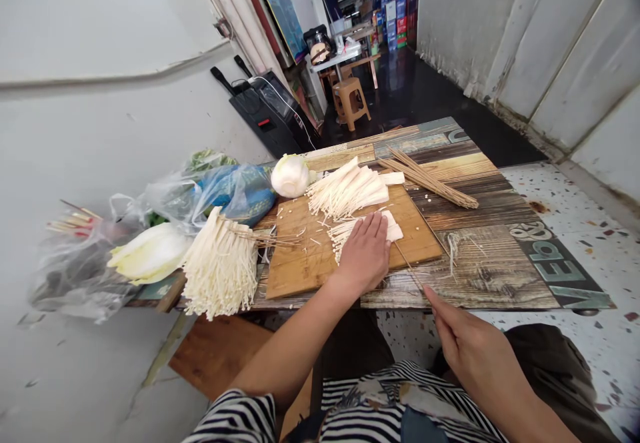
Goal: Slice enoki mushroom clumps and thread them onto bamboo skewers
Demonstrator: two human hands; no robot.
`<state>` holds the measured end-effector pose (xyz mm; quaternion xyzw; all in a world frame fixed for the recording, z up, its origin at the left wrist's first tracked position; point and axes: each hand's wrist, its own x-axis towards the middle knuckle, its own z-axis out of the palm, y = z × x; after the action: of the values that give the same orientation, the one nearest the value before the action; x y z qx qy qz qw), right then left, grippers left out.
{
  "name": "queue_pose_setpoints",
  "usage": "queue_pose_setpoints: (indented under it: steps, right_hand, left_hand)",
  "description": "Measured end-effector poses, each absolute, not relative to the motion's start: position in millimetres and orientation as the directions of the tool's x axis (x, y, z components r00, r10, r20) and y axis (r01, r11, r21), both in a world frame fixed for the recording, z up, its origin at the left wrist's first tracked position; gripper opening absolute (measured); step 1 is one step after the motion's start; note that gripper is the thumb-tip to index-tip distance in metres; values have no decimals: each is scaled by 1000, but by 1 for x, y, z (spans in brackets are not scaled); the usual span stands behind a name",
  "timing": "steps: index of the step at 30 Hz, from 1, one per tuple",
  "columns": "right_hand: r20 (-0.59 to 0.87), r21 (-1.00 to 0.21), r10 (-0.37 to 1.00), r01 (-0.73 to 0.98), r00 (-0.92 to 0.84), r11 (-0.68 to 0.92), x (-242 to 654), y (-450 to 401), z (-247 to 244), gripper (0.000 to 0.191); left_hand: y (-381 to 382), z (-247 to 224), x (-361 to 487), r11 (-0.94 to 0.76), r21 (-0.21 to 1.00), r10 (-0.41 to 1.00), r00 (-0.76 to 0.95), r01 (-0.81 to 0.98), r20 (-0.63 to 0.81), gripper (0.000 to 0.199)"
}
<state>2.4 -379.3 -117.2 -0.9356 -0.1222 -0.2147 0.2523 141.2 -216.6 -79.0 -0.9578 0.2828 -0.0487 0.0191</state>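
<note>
Across the patterned desk lies a wooden cutting board, slightly askew. Off its left edge rests a heap of enoki, caps toward the person, thin sticks reaching from it onto the board. A fanned enoki pile covers the board's far part; beyond its right side, a sheaf of sticks slants nearer toward the right. The left hand lies palm down, fingers together, over a flattened enoki bunch, whose long axis runs left to right, caps left, base right. The right hand, fingers clamped on a thin skewer, angles it away and leftward, its far end at the bunch's base.
</note>
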Motion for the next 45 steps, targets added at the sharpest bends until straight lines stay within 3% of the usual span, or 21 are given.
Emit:
queue_pose_setpoints:
  steps: [16,26,31,37,45]
  right_hand:
    - [399,-240,191,303,897,-922,20,-372,-92,39]
    - [70,-172,153,163,986,-972,36,-363,-72,40]
    - [211,-156,183,218,960,-964,35,-369,-79,36]
    - [442,-168,268,372,856,-913,38,-379,-84,38]
    - [440,-204,298,417,847,-885,43,-384,-74,38]
  left_hand:
    - [-216,-78,143,-837,-33,-548,835,-547,59,51]
    - [-216,-81,141,-837,-37,-546,833,-546,88,51]
    - [-216,-83,137,-884,-38,-464,865,-466,191,56]
    - [-214,-79,139,-879,-10,-474,874,-476,105,54]
    - [-214,-80,138,-883,15,-466,880,-469,97,54]
